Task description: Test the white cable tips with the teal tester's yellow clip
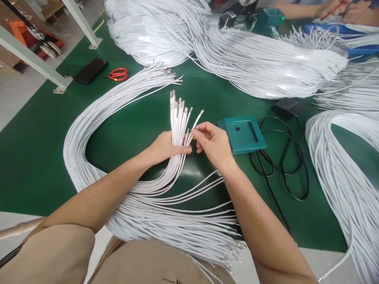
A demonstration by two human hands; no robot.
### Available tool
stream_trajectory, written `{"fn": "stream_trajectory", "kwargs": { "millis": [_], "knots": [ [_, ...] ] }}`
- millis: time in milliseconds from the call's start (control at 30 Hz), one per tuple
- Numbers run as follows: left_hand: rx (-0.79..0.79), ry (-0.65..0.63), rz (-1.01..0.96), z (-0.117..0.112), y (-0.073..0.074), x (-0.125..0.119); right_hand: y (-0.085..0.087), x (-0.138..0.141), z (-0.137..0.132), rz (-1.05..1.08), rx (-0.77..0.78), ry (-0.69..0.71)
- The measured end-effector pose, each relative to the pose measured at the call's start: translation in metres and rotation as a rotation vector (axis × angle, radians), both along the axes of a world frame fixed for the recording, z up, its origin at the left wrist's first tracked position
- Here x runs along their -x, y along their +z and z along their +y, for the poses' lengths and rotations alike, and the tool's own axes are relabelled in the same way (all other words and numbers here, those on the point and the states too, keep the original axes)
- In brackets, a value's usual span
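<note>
My left hand (168, 149) is closed around a bunch of white wires (178, 130), whose metal-tipped ends point up and away from me. To the right of it, my right hand (211, 142) pinches one white wire near the edge of that bunch, with thumb and index finger together. A small yellowish bit shows by the right fingertips, too small to name. The held wires curve down and left into a larger white wire bundle (75, 138), which loops across the table. Its other loose ends (189, 223) lie in front of my body, partly under my forearms.
On the green table (32, 169) are a teal tray-like device (245, 134), a black cable (296, 169), red-handled scissors (118, 74) and a black phone (90, 70). Large wire bundles (266, 63) lie behind and at right. Another person's hands (340, 10) are at the far right.
</note>
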State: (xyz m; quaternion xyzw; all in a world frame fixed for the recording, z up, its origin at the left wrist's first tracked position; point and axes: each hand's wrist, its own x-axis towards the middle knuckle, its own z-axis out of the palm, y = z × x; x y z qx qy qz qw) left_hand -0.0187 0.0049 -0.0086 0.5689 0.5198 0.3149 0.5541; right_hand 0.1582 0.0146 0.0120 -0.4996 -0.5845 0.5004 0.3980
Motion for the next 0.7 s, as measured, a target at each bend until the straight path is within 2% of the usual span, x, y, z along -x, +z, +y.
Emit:
{"fn": "stream_trajectory", "kwargs": {
  "millis": [67, 200, 367, 467, 600, 700],
  "knots": [
    [0.026, -0.014, -0.062, -0.002, 0.001, -0.003, 0.000, 0.001, 0.000, 0.067, 0.021, 0.000],
    [0.076, 0.128, -0.286, -0.004, 0.000, -0.008, 0.003, 0.004, -0.001, 0.096, 0.046, 0.006],
    [0.044, 0.221, -0.313, -0.004, -0.001, -0.011, -0.002, 0.006, -0.001, 0.179, 0.077, 0.044],
    [0.047, 0.217, -0.349, -0.004, 0.000, -0.011, -0.006, 0.007, -0.001, 0.312, 0.190, 0.057],
    [0.010, 0.200, -0.301, -0.005, 0.002, -0.011, -0.006, 0.007, -0.001, 0.432, 0.349, 0.079],
    [-0.001, 0.173, -0.266, -0.006, 0.005, -0.012, -0.003, 0.005, 0.001, 0.452, 0.363, 0.086]
  ]
}}
